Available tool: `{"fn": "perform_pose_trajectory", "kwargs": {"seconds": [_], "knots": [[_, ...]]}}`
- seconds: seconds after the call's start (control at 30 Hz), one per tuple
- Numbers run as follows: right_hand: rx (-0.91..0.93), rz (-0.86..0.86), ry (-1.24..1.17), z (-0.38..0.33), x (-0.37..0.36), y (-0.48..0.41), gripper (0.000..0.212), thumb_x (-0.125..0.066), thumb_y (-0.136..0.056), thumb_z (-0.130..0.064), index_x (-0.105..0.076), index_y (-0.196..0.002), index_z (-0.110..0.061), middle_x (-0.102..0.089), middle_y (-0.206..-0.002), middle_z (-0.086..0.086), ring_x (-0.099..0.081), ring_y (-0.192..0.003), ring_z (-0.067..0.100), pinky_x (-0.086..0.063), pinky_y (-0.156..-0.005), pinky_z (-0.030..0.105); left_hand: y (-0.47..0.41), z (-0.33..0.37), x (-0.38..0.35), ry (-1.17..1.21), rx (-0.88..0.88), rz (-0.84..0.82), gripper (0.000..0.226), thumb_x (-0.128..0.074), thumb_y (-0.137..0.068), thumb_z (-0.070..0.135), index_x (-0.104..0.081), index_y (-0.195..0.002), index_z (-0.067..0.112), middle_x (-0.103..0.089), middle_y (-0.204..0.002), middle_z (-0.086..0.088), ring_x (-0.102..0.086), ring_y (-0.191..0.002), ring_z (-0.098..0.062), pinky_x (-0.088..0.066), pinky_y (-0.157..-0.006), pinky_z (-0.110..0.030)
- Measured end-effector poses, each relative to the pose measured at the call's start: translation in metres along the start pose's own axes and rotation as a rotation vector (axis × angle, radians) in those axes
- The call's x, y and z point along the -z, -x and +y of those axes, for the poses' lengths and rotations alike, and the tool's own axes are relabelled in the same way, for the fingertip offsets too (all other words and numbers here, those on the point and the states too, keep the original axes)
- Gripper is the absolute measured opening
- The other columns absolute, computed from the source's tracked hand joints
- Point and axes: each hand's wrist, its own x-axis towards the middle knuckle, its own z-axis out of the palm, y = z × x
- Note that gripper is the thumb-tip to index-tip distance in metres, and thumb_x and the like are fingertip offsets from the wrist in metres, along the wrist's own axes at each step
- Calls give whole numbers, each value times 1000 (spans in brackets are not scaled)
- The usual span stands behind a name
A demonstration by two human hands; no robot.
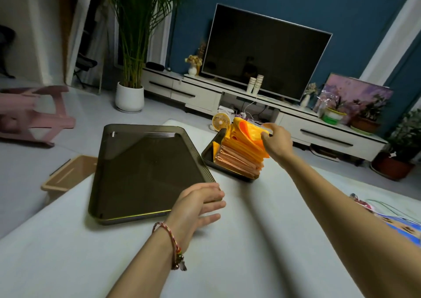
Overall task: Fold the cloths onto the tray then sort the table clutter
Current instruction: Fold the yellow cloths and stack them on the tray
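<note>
The right hand (276,142) pinched the top orange cloth (246,135) in its fingers, above a stack of folded cloths (239,161) in a small tray (208,155) on the counter (250,229). The left hand (196,204), fingers straight, touched the near corner of the large dark tray (145,170) beside it.
</note>
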Motion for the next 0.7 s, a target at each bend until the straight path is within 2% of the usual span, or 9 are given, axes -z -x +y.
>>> {"fn": "perform_pose_trajectory", "kwargs": {"seconds": [0.07, 0.13, 0.27, 0.37, 0.43, 0.5, 0.6, 0.7], "knots": [[52, 49, -59, -9, 6, 26, 35, -48, -88, -6, -58, -121, -6, -58, -126, 13, -52, -115, 28, -43, -98, 42, 3, 2, -1, -22, -23, 25, 13, -54, -91, 7, -63, -98, 13, -70, -97, -8, -68, -90, -20, -53, -72, -30], [161, 13, -58, -16, 8, 64, 34, -49, -85, 1, -60, -117, -3, -59, -121, 14, -50, -114, 27, -36, -96, 32, 6, 3, -4, -54, -56, 72, 13, -52, -92, 6, -61, -94, 14, -69, -94, -7, -66, -85, -18, -51, -73, -27], [389, -299, -54, -21, -8, 138, 42, -53, -85, -1, -52, -126, -8, -54, -130, 8, -45, -122, 22, -30, -96, 22, 7, 0, -4, -238, -164, 219, 19, -48, -93, 2, -57, -88, 17, -63, -94, -5, -59, -77, -9, -46, -65, -19], [270, -402, -13, -8, -18, 149, 44, -48, -92, -7, -43, -135, -14, -46, -139, 2, -39, -128, 17, -29, -102, 23, 9, -9, -7, -383, -249, 246, 24, -49, -92, 4, -56, -80, 24, -64, -98, -4, -60, -84, -13, -45, -63, -19], [136, -407, 53, 7, -23, 140, 42, -44, -95, -9, -40, -136, -12, -45, -140, 8, -41, -126, 22, -33, -103, 29, 11, -16, -12, -442, -284, 209, 25, -51, -92, 6, -57, -80, 27, -66, -98, -4, -62, -91, -17, -44, -63, -22], [56, -389, 128, 23, -28, 130, 41, -42, -96, -12, -37, -137, -11, -44, -139, 13, -44, -123, 27, -36, -102, 34, 11, -24, -20, -500, -305, 136, 23, -50, -92, 6, -57, -84, 26, -66, -98, -2, -61, -91, -15, -43, -63, -21], [46, -375, 200, 37, -34, 116, 41, -40, -98, -16, -36, -138, -12, -39, -140, 14, -44, -121, 27, -39, -101, 35, 10, -35, -26, -631, -339, 59, 21, -48, -92, 5, -59, -94, 22, -63, -99, 0, -58, -91, -11, -43, -65, -16], [65, -265, 256, 47, -38, 102, 33, -41, -98, -20, -45, -131, -15, -45, -131, 13, -47, -112, 26, -44, -96, 34, 4, -43, -26, -711, -363, 40, 22, -47, -92, 5, -58, -95, 23, -62, -101, 2, -55, -86, -7, -42, -63, -11]]}}
